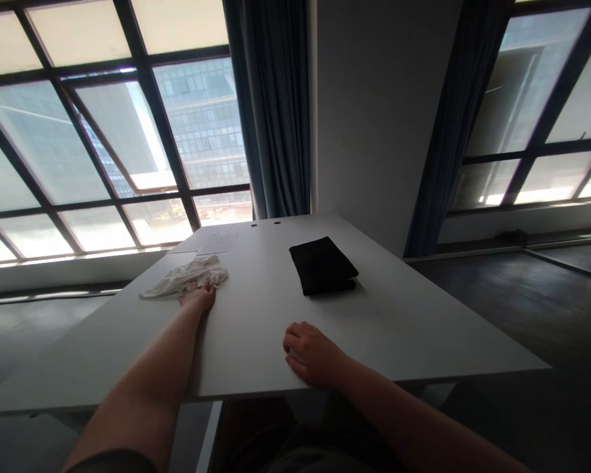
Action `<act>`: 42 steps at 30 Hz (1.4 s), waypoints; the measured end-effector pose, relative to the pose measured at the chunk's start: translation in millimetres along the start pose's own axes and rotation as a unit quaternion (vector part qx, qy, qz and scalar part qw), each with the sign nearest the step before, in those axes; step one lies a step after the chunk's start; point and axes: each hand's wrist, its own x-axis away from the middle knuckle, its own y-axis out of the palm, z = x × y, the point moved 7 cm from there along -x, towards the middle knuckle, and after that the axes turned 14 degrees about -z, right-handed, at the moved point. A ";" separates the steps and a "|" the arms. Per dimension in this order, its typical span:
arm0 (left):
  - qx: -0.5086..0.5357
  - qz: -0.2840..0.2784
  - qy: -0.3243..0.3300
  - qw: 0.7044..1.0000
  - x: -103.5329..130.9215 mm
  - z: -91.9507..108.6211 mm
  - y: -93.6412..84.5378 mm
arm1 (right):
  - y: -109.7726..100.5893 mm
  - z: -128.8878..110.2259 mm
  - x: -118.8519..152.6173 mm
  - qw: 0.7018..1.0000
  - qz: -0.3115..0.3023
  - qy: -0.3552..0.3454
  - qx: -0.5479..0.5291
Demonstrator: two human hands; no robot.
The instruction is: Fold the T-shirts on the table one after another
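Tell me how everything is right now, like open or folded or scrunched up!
Crumpled white fabric cloth: scrunched up
Black rectangular fabric-looking item: folded over
Thin white paper sheet: lying flat
Dark-framed glass window pane: tilted open
Long blue-grey fabric curtains: hanging, gathered in folds
Left hand: on the cloth, grip unclear
Right hand: on the white flat-topped table, fingers loosely curled

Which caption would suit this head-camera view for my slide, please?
Left hand on a crumpled white cloth, right hand resting on a white table, near folded black fabric.
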 end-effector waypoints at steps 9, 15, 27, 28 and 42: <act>0.062 0.023 -0.157 0.985 -11.1 -36.5 19.2 | -2.8 5.8 -1.8 0.998 -0.019 -0.059 0.012; -0.049 0.147 -0.035 0.987 -13.9 -0.4 10.7 | -87.6 74.1 24.5 0.962 0.222 -0.120 0.105; -0.035 -0.020 0.271 0.962 -73.8 197.4 66.7 | -168.2 411.4 38.4 0.846 0.306 0.436 0.001; -0.030 -0.025 0.288 0.957 -67.1 204.3 71.3 | -154.6 417.2 35.3 0.854 0.284 0.436 -0.006; 0.018 -0.043 0.371 0.928 -27.0 211.7 71.3 | -105.7 403.3 5.3 0.950 0.126 0.285 -0.026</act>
